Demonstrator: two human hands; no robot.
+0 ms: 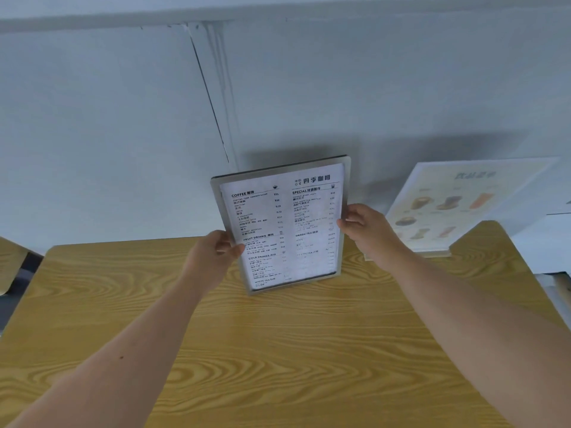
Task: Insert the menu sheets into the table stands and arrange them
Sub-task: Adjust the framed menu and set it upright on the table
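Note:
A grey-framed table stand (344, 180) stands upright near the far edge of the wooden table (278, 350), tilted slightly. Inside it sits a black-and-white menu sheet (284, 223) listing coffee and tea. My left hand (213, 257) grips the frame's left edge at mid height, thumb on the front. My right hand (364, 225) pinches the frame's right edge a little higher. A second, clear stand (463, 205) holding a colourful drinks menu stands at the table's far right corner, apart from both hands.
A pale wall (123, 118) runs close behind the table, with a vertical crack and stain above the stand. Another wooden surface (12, 261) shows at the left edge. White furniture (543, 248) lies to the right of the table.

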